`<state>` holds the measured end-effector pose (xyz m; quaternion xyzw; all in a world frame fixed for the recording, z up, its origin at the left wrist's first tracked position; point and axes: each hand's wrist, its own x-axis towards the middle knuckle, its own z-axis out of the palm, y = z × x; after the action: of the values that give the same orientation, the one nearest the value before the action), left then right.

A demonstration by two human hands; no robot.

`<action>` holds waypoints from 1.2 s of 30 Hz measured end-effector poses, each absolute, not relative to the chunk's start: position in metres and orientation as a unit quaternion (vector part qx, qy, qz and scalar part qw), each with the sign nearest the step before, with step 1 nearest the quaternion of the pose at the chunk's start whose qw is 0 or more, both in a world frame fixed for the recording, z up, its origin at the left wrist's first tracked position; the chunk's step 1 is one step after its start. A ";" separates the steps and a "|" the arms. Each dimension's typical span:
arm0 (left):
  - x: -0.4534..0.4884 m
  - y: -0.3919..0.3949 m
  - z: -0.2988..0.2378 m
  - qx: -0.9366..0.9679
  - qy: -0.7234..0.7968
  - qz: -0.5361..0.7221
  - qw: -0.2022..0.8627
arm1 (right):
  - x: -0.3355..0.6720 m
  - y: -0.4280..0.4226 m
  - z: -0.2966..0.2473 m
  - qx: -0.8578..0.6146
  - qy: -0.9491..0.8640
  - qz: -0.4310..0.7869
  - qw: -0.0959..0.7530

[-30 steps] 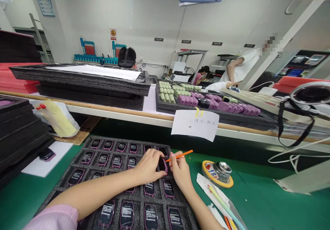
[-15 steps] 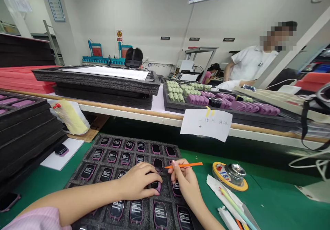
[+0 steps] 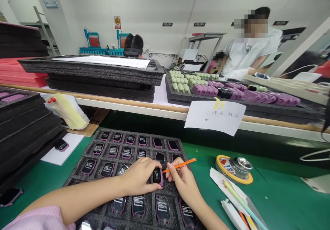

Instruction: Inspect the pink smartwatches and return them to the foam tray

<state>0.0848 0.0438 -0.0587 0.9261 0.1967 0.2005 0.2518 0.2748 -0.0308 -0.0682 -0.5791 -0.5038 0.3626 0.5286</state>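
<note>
Between the thumb and fingers of my left hand [image 3: 140, 176] is a purple-cased smartwatch body [image 3: 157, 177], its dark screen lit with a small picture. My right hand [image 3: 182, 176] pinches a thin orange pointed stick [image 3: 182, 163]. The stick's tip meets, or nearly meets, the watch's right side edge. Both hands are over a black foam tray [image 3: 170, 185] with rows of similar watches in its pockets. Many of these, such as a watch [image 3: 163, 207] near the front, show white text; a few at the back right have dark screens.
On the green bench to the right are a yellow tape roll [image 3: 233, 170], a metal-topped jar [image 3: 242, 166] and several pens [image 3: 244, 204]. Stacked black foam trays [image 3: 23, 137] stand at left. A shelf edge [image 3: 144, 109] crosses ahead, bearing trays of green and purple parts. A person [image 3: 251, 51] stands beyond.
The watch in my left hand now faces up with its screen lit, and the stick's tip has moved to its side. My head view has shifted slightly; the standing person has turned.
</note>
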 end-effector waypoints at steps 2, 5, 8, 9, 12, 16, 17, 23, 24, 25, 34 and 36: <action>0.085 0.044 -0.060 0.926 0.198 0.197 0.253 | 0.274 -0.031 -0.068 -0.578 -0.507 0.363 0.527; 0.085 0.046 -0.059 0.928 0.198 0.191 0.249 | 0.273 -0.032 -0.067 -0.578 -0.507 0.359 0.529; 0.088 0.050 -0.052 0.937 0.182 0.181 0.237 | 0.275 -0.033 -0.065 -0.577 -0.501 0.357 0.537; 0.091 0.050 -0.049 0.940 0.175 0.177 0.232 | 0.278 -0.033 -0.065 -0.577 -0.495 0.354 0.544; 0.107 0.048 -0.041 0.950 0.150 0.169 0.215 | 0.292 -0.033 -0.062 -0.581 -0.450 0.328 0.594; 0.136 0.036 -0.048 0.959 0.109 0.161 0.206 | 0.309 -0.038 -0.063 -0.580 -0.386 0.292 0.655; 0.142 0.033 -0.052 0.960 0.104 0.161 0.205 | 0.310 -0.040 -0.064 -0.579 -0.377 0.292 0.661; 0.150 0.028 -0.066 0.951 0.117 0.188 0.218 | 0.307 -0.052 -0.075 -0.573 -0.360 0.298 0.673; 0.148 0.029 -0.066 0.947 0.123 0.193 0.224 | 0.307 -0.053 -0.076 -0.573 -0.359 0.298 0.674; 0.146 0.029 -0.065 0.943 0.131 0.198 0.232 | 0.306 -0.053 -0.076 -0.573 -0.358 0.300 0.674; 0.147 0.027 -0.057 0.917 0.186 0.194 0.295 | 0.304 -0.056 -0.073 -0.600 -0.363 0.305 0.645; 0.148 0.027 -0.057 0.913 0.198 0.193 0.299 | 0.304 -0.056 -0.073 -0.612 -0.371 0.302 0.629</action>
<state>0.1477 0.0265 -0.0567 0.9133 0.1976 0.1929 0.2994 0.3038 -0.0564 -0.0728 -0.6124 -0.3711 0.3018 0.6295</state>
